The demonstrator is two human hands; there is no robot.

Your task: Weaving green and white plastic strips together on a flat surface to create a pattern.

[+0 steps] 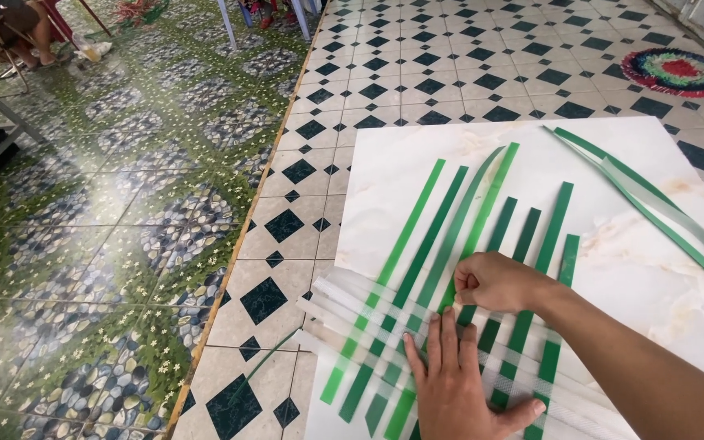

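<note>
A pale marbled board fills the right of the frame on the tiled floor, with bare board toward its upper right and a loose bundle of strips slanting there. On it my green strips run lower left to upper right, crossed low down by translucent strips. My left hand lies flat, fingers together, pressing the weave at bottom centre, while my right hand, arm entering from lower right, pinches a green strip just above.
</note>
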